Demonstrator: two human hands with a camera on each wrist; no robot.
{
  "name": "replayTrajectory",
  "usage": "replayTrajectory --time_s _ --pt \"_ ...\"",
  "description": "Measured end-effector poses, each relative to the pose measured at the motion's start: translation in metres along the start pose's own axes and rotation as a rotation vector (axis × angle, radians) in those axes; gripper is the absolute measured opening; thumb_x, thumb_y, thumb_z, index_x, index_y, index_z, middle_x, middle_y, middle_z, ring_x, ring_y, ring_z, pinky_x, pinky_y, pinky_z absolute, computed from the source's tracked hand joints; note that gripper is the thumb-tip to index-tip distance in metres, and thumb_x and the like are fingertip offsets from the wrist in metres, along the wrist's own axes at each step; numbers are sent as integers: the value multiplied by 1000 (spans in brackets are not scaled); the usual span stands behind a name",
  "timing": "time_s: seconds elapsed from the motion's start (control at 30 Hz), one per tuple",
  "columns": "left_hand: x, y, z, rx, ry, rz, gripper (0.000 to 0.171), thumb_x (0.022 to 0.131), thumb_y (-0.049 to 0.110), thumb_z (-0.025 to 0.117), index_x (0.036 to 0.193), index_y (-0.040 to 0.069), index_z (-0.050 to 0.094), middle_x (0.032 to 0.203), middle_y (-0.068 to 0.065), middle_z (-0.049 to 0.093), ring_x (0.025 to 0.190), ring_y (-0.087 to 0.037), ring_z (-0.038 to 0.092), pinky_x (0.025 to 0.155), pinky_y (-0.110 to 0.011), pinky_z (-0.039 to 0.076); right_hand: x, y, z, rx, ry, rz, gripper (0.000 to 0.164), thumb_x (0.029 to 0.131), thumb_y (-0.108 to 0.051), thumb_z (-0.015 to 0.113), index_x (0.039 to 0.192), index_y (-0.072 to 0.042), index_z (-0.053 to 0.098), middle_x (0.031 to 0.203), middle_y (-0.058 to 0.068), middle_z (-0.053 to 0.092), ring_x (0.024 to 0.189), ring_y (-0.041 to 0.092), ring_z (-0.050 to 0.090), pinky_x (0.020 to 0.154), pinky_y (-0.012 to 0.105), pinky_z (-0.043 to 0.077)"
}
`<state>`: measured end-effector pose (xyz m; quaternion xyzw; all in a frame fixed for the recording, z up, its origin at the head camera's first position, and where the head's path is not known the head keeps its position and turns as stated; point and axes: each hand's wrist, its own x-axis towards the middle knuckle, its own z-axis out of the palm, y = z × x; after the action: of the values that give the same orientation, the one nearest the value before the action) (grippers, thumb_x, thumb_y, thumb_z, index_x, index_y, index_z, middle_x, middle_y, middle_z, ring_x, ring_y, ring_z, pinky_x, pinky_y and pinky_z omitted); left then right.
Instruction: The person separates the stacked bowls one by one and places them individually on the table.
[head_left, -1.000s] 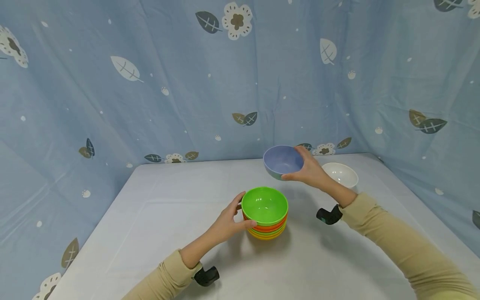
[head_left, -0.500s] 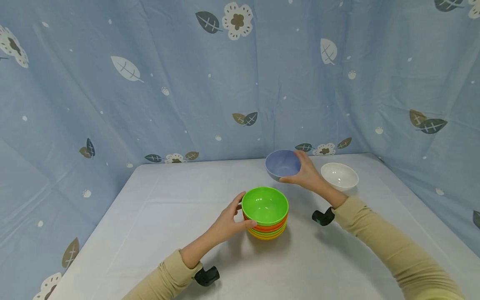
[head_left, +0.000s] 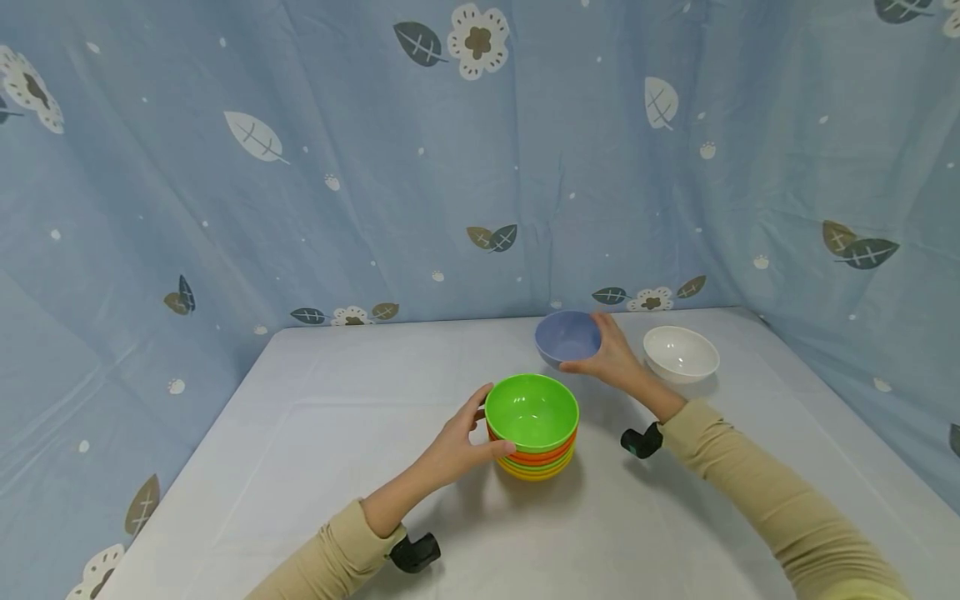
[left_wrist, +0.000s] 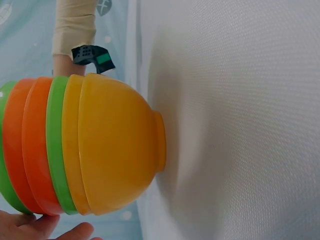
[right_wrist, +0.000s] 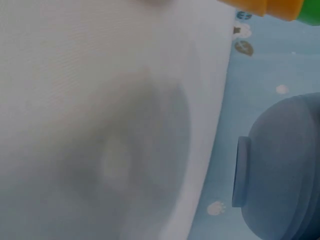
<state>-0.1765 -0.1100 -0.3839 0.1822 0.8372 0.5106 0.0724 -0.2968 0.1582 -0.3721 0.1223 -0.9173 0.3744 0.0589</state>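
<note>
My left hand [head_left: 453,446] holds a stack of nested bowls [head_left: 531,417], thumb at the near side and fingers at the left. Seen from the side in the left wrist view, the stack of bowls [left_wrist: 110,145] runs from green through orange and green to yellow at the base. Behind it to the right, my right hand [head_left: 611,354] grips a blue bowl [head_left: 567,337] by its right side. In the right wrist view the blue bowl [right_wrist: 280,170] hangs clear above the tabletop; lines near its rim may be a second bowl, but I cannot tell. The right hand is outside that view.
A white bowl [head_left: 681,354] stands upright at the back right, beside the right hand. All this is on a table with a white cloth [head_left: 360,392]. A blue patterned curtain [head_left: 375,167] hangs behind the table and along its sides.
My right hand has lowered the blue bowl slightly, and the white bowl shows more fully. The left hand and the stack have stayed put.
</note>
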Motion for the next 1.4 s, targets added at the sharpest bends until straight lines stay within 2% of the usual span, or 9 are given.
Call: replayTrajectory --time_s 0.17,0.33,0.43,0.57,0.67,0.77,1.23,1.4 --pt "1 0 0 0 -8 6 86 79 41 68 146 17 20 142 -14 35 126 -37 38 97 -57 35 1 8 7 6 14 -14 99 65 -37 81 137 7 28 137 26 29 122 42 34 96 57 36" --pt "1 1 -1 -8 -10 10 86 79 38 69 146 15 19 142 -15 35 125 -38 38 96 -58 35 -1 15 12 14 30 -50 109 61 -56 77 135 9 29 135 29 29 119 45 34 94 59 36" --pt "0 2 -2 -10 -10 8 85 79 39 68 146 16 20 142 -14 35 126 -38 37 97 -58 34 -1 18 14 34 34 -60 112 60 -61 74 134 10 29 134 30 29 118 45 33 93 60 35" --pt "0 1 -2 -5 -9 9 85 79 42 67 146 17 21 142 -14 36 126 -37 37 97 -58 34 1 22 17 48 13 -17 107 63 -51 77 135 11 27 137 30 26 122 46 31 97 60 32" --pt "0 0 -1 -6 -6 8 86 79 43 67 146 17 21 142 -14 36 126 -38 37 97 -58 34 2 24 19 28 3 9 101 67 -40 78 136 12 25 138 31 25 124 45 30 99 58 31" --pt "0 -1 -1 -8 -5 4 86 79 43 67 146 17 20 142 -14 36 126 -38 36 98 -58 34 2 26 20 10 -6 26 100 68 -35 78 136 13 23 139 31 23 125 46 29 99 58 31" --pt "-1 1 0 -15 -10 4 87 79 40 68 146 17 19 143 -15 34 126 -38 36 97 -58 34 -1 33 23 31 -14 35 95 68 -30 79 135 12 27 135 29 29 119 43 35 97 56 35" --pt "-2 3 -1 -12 -6 -4 87 79 40 68 147 17 18 143 -14 34 126 -37 37 97 -57 35 0 36 23 12 -42 52 99 66 -33 79 136 11 24 135 29 28 120 44 34 97 56 35"
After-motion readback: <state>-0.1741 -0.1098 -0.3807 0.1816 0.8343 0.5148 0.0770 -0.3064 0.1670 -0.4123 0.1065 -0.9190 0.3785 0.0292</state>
